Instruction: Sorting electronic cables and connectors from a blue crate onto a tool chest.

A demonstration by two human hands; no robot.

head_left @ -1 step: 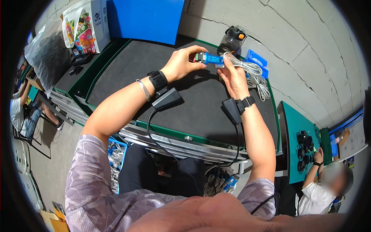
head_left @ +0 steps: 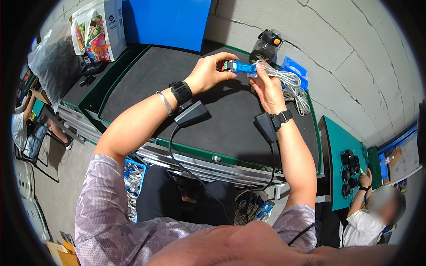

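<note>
Over the far middle of the dark-topped workbench (head_left: 146, 84), both hands hold a translucent blue cable adapter (head_left: 245, 68) with a green terminal block at its left end. My left hand (head_left: 212, 72) is closed, thumb and fingers pinching the terminal end. My right hand (head_left: 269, 90) is closed at the adapter's other end, its thumb on top near the cable. A bundled, coiled clear-grey cable (head_left: 288, 79) runs from there toward the right, and more of its loops lie at the bench's right edge. What the curled fingers cover underneath is hidden.
A dark drink bottle (head_left: 266, 46) and a blue plastic holder (head_left: 295, 71) stand behind the right hand. A blue panel (head_left: 166, 22) rises at the back. Wired black boxes (head_left: 193, 114) hang at both wrists. At right, a person works at a green table (head_left: 335, 146).
</note>
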